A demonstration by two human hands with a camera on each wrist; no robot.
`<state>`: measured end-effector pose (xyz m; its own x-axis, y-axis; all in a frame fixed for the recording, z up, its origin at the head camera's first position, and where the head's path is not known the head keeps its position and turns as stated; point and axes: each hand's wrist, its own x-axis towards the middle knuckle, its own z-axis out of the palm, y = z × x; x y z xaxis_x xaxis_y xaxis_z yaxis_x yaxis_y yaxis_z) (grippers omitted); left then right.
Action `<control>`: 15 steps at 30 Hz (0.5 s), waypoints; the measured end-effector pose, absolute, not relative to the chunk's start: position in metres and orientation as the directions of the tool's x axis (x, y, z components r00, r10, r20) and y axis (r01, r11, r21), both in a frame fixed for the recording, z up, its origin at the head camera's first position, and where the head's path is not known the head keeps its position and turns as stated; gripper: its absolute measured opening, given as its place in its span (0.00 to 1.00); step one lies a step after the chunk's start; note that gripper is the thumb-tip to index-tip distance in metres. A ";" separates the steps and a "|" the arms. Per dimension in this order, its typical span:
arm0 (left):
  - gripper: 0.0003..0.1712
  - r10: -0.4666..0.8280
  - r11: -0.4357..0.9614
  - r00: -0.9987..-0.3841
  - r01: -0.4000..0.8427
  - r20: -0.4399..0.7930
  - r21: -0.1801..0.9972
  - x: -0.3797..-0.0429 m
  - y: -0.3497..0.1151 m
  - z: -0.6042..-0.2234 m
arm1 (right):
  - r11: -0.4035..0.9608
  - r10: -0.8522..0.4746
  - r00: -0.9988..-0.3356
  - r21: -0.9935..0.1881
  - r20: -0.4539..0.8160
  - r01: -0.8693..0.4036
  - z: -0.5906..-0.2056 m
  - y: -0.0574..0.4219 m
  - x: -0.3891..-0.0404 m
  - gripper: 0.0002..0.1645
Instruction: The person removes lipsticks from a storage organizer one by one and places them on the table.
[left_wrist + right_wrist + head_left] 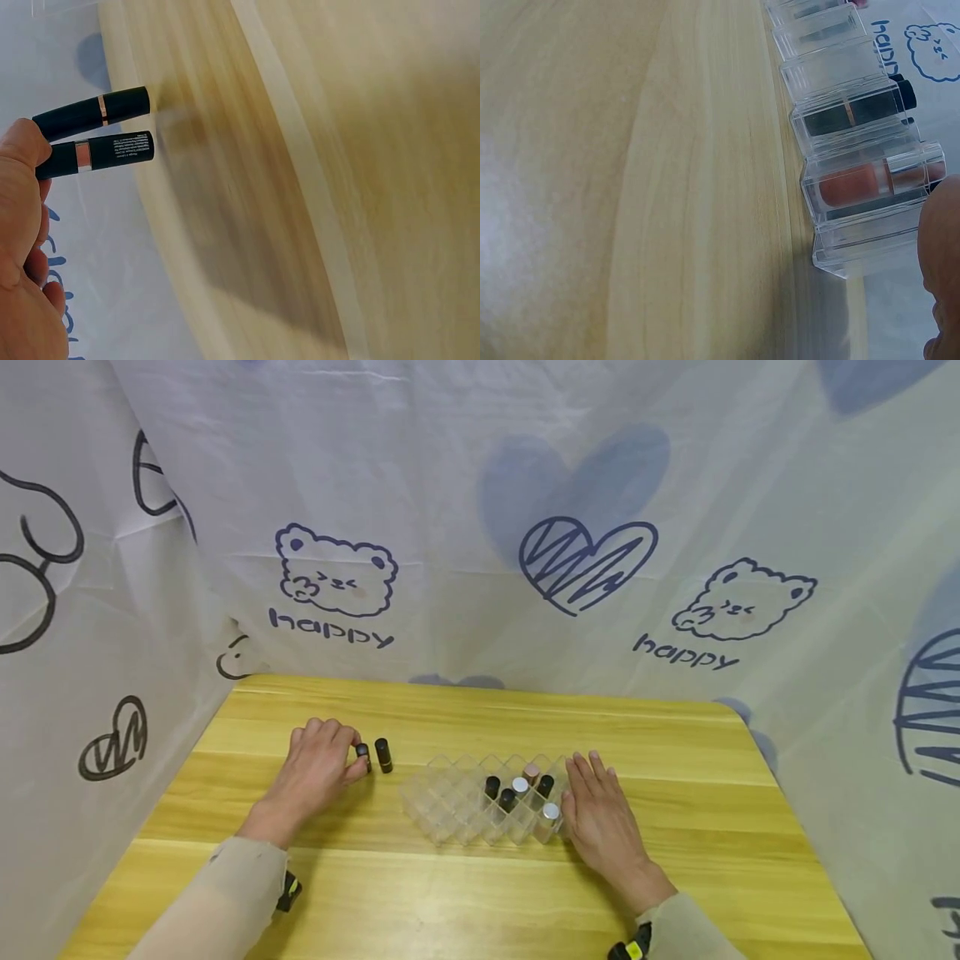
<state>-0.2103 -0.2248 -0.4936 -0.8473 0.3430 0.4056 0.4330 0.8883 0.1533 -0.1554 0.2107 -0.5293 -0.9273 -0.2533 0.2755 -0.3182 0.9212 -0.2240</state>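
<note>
My left hand pinches the cap end of a black lipstick tube between thumb and index finger. That tube has a shiny band and small print near its base. A second black lipstick with a thin gold band stands upright just to its right. On the table, a clear diamond-grid lipstick organizer holds several lipsticks in its right part. Beside the organizer's right end lies my right hand, its fingers straight. A reddish lipstick with a clear-and-silver cap sits in a compartment near that hand.
The yellow wood-grain table carries all of these. White cloth printed with bears and hearts hangs behind the table's far edge and along its sides. A black wrist strap shows at the left sleeve.
</note>
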 end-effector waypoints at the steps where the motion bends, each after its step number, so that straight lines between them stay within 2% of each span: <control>1: 0.16 0.343 0.888 -0.848 0.433 0.405 0.155 -0.211 -0.225 -0.494 | 0.921 -0.253 -0.927 -0.224 0.276 -0.318 -0.529 0.211 -0.155 0.32; 15: 0.15 0.342 0.891 -0.856 0.426 0.387 0.155 -0.214 -0.222 -0.497 | 0.923 -0.248 -0.928 -0.224 0.278 -0.313 -0.530 0.211 -0.156 0.31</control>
<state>-0.2139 -0.2220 -0.4966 -0.8563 0.3418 0.3871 0.4259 0.8914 0.1551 -0.1557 0.2108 -0.5303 -0.9282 -0.2477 0.2776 -0.3132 0.9230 -0.2236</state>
